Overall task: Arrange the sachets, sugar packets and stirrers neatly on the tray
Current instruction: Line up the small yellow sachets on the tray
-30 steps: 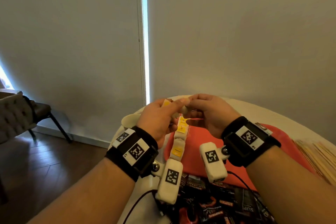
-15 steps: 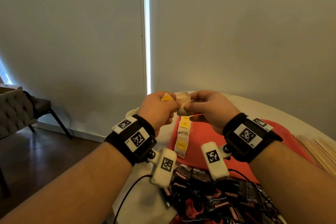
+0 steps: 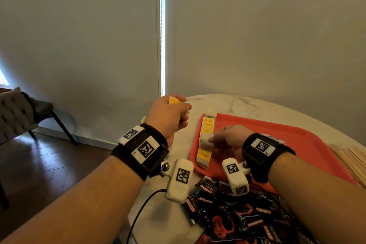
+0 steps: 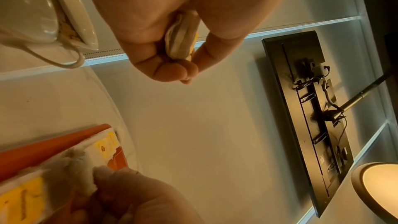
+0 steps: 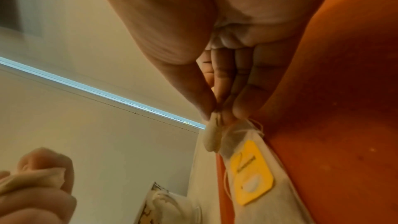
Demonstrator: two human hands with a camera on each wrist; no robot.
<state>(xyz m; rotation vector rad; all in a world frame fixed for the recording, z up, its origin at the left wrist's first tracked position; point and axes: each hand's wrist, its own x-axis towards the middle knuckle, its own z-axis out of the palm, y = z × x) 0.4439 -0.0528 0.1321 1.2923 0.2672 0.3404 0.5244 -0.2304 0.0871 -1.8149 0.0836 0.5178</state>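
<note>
A row of white tea bags with yellow tags [image 3: 205, 140] lies along the left edge of the orange-red tray [image 3: 297, 144]. My right hand [image 3: 221, 141] is low over that row and pinches one white tea bag [image 5: 212, 135] by its top, beside a tagged one [image 5: 251, 169]. My left hand [image 3: 174, 113] is raised left of the tray, fingers curled round a few stacked tea bags [image 4: 181, 40] with a yellow tag showing [image 3: 174, 100]. A pile of black and red coffee sachets [image 3: 237, 216] lies near me. Wooden stirrers [image 3: 350, 158] lie right of the tray.
The round white marble table [image 3: 247, 103] ends close behind the tray, with a grey wall beyond. A white cup and saucer [image 4: 43, 14] stand under my left hand. A chair [image 3: 23, 113] stands on the wooden floor at the left. A black cable [image 3: 138, 210] runs off the table's near edge.
My hands were together above the tray, both on the tea bags. Now they have parted: the right went down onto the row with one bag, the left moved left and kept its stack.
</note>
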